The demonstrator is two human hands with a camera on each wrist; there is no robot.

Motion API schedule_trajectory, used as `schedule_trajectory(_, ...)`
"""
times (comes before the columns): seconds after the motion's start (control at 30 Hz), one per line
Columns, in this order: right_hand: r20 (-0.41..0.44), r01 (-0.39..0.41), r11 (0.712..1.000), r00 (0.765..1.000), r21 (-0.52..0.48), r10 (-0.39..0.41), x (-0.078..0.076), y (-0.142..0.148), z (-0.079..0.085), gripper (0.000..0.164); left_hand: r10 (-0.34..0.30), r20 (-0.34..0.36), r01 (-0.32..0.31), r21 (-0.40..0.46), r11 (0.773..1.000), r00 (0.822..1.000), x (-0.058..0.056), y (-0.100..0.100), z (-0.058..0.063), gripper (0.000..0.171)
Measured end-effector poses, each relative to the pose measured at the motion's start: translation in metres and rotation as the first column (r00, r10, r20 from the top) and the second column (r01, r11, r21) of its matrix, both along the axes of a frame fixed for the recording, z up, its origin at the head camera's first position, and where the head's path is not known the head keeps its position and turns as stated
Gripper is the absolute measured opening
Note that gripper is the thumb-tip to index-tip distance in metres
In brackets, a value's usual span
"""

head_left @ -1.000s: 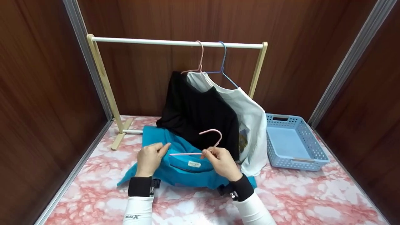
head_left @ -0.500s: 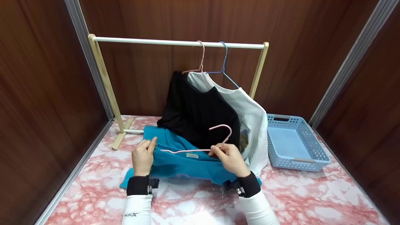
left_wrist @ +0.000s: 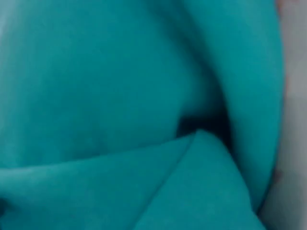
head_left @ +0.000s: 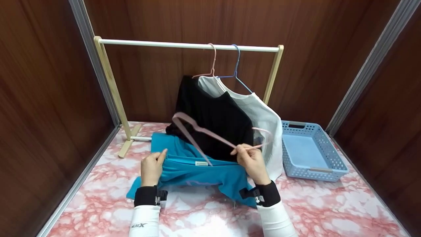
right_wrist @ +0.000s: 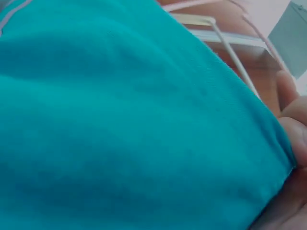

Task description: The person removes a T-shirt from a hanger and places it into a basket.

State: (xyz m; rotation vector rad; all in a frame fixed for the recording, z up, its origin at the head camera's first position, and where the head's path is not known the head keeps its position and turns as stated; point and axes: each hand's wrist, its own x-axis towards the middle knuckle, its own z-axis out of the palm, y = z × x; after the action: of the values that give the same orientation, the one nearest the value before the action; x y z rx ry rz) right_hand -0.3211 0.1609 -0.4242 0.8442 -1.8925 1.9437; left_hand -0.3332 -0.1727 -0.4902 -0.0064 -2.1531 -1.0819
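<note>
A teal-blue shirt (head_left: 194,173) lies bunched on the table, its neckline with a small white label (head_left: 201,163) held up between my hands. My left hand (head_left: 152,168) grips the left side of the neckline. With my right hand (head_left: 253,164) I pinch a pink hanger (head_left: 215,137) near its hook and hold the neckline's right edge. The hanger is tilted, one end raised up left and its lower bar reaching down to the collar opening. In the left wrist view only teal cloth (left_wrist: 96,86) shows; the right wrist view has fingers (right_wrist: 296,115) at the cloth's edge.
Behind stands a clothes rack with a white rail (head_left: 151,43). A black shirt (head_left: 210,115) on a pink hanger and a white shirt (head_left: 268,121) on a blue hanger hang from it. A light-blue basket (head_left: 324,175) sits at right. Wooden panels enclose the table.
The pink hanger has swung from nearly flat at the neckline to tilted, its left end rising. My right hand has shifted right; my left hand has moved slightly left with the collar.
</note>
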Motion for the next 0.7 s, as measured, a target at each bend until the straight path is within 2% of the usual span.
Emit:
schedule_trajectory(0.1,0.037,0.075,0.989,0.997,-0.125,-0.071,0.001,-0.002,0.001,0.037,0.011,0.107,-0.010,-0.003,1.000,0.994,-0.001,0.001,-0.001,0.058)
schedule_trajectory(0.23,0.080,0.162,0.953,0.986,-0.255,-0.147,0.002,-0.006,0.002,0.036,-0.007,0.176,0.008,-0.004,1.000,0.984,-0.002,0.002,-0.003,0.058)
schedule_trajectory(0.3,0.086,0.166,0.929,0.986,-0.331,-0.145,0.002,-0.007,0.003,0.034,-0.021,0.202,0.022,-0.005,1.000,0.979,-0.002,0.003,-0.004,0.058)
schedule_trajectory(0.37,0.090,0.145,0.892,0.989,-0.428,-0.118,0.002,-0.006,0.004,0.034,-0.030,0.228,0.030,0.001,1.000,0.973,-0.002,0.002,-0.005,0.057)
schedule_trajectory(0.43,0.083,0.099,0.831,0.994,-0.547,-0.064,0.003,-0.004,0.006,0.037,-0.029,0.263,0.029,0.007,1.000,0.964,-0.002,0.001,-0.008,0.057)
schedule_trajectory(0.53,0.066,0.035,0.692,0.998,-0.721,0.018,0.005,0.001,0.011,0.041,-0.031,0.322,0.030,0.006,1.000,0.946,-0.002,0.000,-0.012,0.057)
schedule_trajectory(0.63,0.030,-0.006,0.553,0.998,-0.833,0.057,0.008,0.004,0.016,0.043,-0.048,0.371,0.055,-0.006,0.998,0.927,-0.003,0.001,-0.015,0.056)
schedule_trajectory(0.7,-0.006,-0.033,0.490,0.998,-0.871,0.058,0.011,0.005,0.019,0.044,-0.058,0.395,0.070,-0.016,0.997,0.917,-0.003,0.003,-0.016,0.056)
